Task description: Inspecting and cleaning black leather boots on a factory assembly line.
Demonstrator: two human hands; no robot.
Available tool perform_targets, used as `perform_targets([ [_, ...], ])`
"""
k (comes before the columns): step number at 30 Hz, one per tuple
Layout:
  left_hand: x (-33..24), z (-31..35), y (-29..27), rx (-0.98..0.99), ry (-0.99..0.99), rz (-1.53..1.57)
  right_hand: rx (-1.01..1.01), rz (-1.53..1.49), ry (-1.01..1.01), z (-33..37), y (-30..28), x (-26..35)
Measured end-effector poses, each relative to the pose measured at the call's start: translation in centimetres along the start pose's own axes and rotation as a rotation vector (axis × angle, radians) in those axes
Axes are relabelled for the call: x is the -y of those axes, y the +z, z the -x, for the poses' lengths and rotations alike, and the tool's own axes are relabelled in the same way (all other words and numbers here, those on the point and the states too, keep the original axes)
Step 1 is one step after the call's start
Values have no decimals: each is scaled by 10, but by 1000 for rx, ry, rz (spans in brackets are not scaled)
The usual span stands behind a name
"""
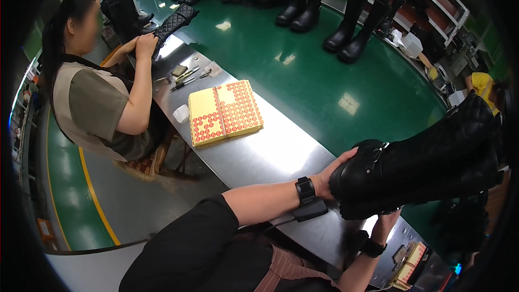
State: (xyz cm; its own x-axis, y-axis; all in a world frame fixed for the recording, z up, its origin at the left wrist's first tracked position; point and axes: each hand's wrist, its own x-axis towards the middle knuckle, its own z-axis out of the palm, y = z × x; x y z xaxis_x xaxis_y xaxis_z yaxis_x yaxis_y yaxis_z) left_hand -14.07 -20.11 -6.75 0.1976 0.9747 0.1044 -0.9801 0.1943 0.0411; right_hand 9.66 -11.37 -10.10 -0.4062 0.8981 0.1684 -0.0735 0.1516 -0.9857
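Tall black boots [411, 162], apparently a pair lying against each other, are held sideways over the bench's right part. A buckled strap crosses the upper one, and their shafts stretch to the upper right. My left hand [328, 177], a black band on its wrist, is closed round the toe and sole end. From below, my right hand [387, 223] grips the boots' underside near the lower sole; most of its fingers are hidden behind them.
A metal bench [281, 154] borders a green conveyor surface [303, 70] carrying several black boots [305, 8]. On the bench lie a bound stack of yellow sticker sheets [224, 113], a white lump [181, 113] and pens [186, 80]. A co-worker [102, 86] at left handles a quilted boot [175, 21].
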Motion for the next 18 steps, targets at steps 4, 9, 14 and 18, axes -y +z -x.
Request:
perform_targets([
  [4,9,-13,0,171,-147,167,199,331,-197,-2,-76,35],
  [9,27,-8,1,54,-306,194,840,485,-287,-45,-71,106],
  [14,36,11,-13,245,-350,-40,833,349,34,-16,-32,149],
  [18,26,4,-3,163,-524,64,666,315,211,1,-29,148],
])
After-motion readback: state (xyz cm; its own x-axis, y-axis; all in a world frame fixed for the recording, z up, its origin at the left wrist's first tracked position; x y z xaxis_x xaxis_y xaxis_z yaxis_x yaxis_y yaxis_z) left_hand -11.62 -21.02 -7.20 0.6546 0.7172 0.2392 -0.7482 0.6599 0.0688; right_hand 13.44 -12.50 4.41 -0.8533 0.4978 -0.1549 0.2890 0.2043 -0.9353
